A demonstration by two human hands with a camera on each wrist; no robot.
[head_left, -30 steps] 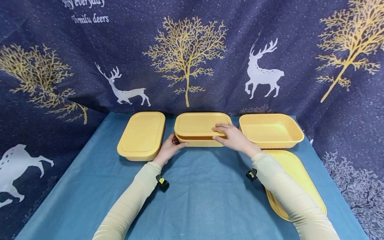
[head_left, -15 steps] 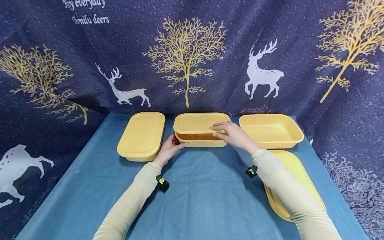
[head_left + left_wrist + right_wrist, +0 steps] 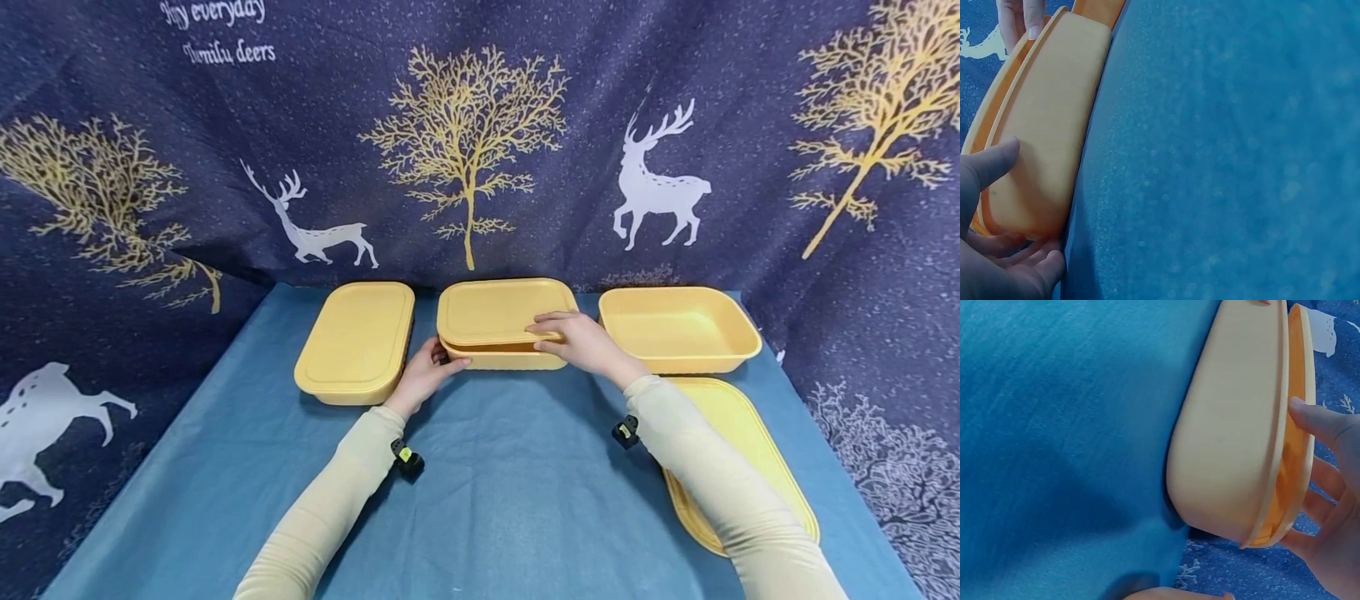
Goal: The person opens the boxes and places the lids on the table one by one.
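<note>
A yellow rectangular food container point(image 3: 502, 361) stands at the back middle of the table, its lid point(image 3: 502, 307) resting loosely over it. Along the front, a narrow dark gap shows between rim and lid. At the left end, my left hand point(image 3: 424, 377) holds the container, thumb on the front wall and fingers curled round the corner; the left wrist view shows this hand point(image 3: 1007, 272) close up. My right hand point(image 3: 588, 343) pinches the lid near its front right corner. Its thumb point(image 3: 1319, 422) lies at the gap and the other fingers reach over the lid's far side.
A lidded yellow container point(image 3: 356, 337) stands to the left. On the right is an uncovered one point(image 3: 678, 325), with a loose yellow lid point(image 3: 731, 442) lying flat in front of it, partly under my right forearm. Behind the blue tablecloth point(image 3: 495, 500) hangs a dark patterned curtain point(image 3: 540, 208).
The lid's front edge rises slightly, then comes down, and the gap at the front left is narrower now. Both hands keep their grip; the right hand shifts only a little.
</note>
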